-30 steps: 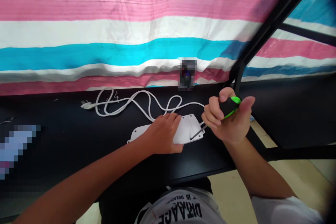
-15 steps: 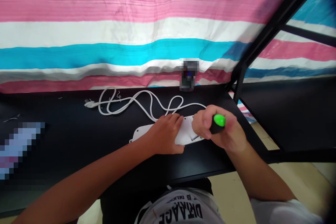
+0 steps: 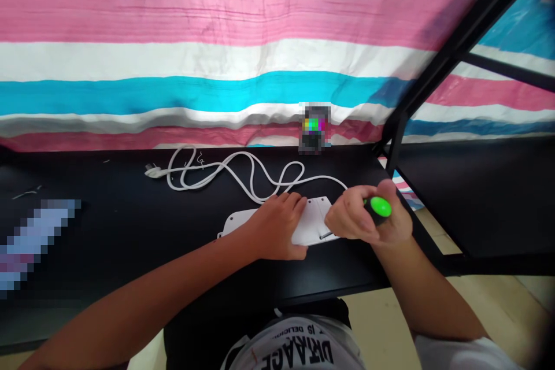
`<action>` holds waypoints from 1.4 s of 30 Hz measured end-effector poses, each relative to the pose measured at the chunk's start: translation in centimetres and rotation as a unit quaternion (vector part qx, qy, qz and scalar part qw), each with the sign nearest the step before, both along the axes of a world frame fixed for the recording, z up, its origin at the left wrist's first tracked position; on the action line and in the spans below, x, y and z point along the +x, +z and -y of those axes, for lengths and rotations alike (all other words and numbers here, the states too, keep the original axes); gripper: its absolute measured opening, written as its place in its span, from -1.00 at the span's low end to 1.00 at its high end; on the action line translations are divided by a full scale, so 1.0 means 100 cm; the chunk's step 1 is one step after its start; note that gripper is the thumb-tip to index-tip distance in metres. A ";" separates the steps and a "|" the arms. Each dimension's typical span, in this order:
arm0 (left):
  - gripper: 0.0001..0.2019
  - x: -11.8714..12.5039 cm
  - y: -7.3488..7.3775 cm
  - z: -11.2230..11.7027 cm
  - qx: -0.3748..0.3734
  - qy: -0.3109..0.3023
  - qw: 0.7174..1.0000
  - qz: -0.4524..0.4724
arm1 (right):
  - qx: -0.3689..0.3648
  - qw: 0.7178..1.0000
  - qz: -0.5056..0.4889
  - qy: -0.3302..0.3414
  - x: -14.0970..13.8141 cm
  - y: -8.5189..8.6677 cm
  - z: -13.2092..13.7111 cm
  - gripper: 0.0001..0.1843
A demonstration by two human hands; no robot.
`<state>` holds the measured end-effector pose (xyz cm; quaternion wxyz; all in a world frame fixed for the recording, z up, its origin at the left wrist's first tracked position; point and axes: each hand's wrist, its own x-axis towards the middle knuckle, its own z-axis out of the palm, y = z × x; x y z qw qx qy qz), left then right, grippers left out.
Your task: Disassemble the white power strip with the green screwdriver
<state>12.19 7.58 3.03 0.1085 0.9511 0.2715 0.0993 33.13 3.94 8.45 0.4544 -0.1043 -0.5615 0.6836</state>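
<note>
A long white power strip lies on the black table, its screw-holed face up. My left hand wraps across its middle, fingers over the far edge and thumb along the near edge. In my right hand is a screwdriver with a black and green handle, its end facing up at me. The metal shaft slants down to the left, and its tip meets the strip's near side, right of my left hand. My right hand covers the strip's right end. A white cord runs from there in loose loops to a plug.
A small blurred-out dark object stands at the table's back edge, against a striped sheet. At the left lies a blurred bluish flat item. Thin wire scraps lie beyond it. A black metal frame rises on the right.
My right hand has turned, tilting the screwdriver handle to the right. The left hand keeps its hold on the strip. The whole view has shifted slightly.
</note>
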 end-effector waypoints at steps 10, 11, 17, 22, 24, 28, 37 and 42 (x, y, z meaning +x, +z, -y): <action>-0.15 -0.001 0.001 0.001 -0.001 -0.004 1.000 -0.005 | -0.045 0.937 -0.085 -0.336 0.061 0.020 -0.008 -0.43; -0.15 -0.001 0.001 0.001 -0.002 -0.004 1.000 -0.003 | -0.033 0.935 -0.073 -0.346 0.059 0.019 -0.010 -0.41; -0.17 -0.001 0.002 0.002 -0.008 0.000 1.000 0.010 | 0.019 0.910 -0.036 -0.412 0.036 0.014 -0.010 -0.35; -0.13 -0.005 0.005 0.000 -0.022 0.011 0.999 0.039 | 0.035 0.870 -0.077 -0.485 0.050 0.014 -0.010 -0.45; -0.13 -0.007 0.007 -0.001 -0.025 0.006 0.998 0.057 | 0.024 0.839 -0.095 -0.535 0.058 0.014 -0.015 -0.55; -0.13 -0.011 0.013 -0.005 -0.022 0.005 0.996 0.088 | -0.030 0.805 -0.076 -0.587 0.057 0.011 -0.028 -0.69; -0.12 -0.007 0.020 -0.009 -0.056 0.047 0.993 0.092 | -0.023 0.841 0.233 -0.488 0.040 -0.006 -0.029 -0.69; -0.17 -0.001 0.018 -0.004 -0.054 0.071 0.992 0.084 | 0.022 0.748 0.562 -0.352 0.043 -0.014 -0.033 -0.57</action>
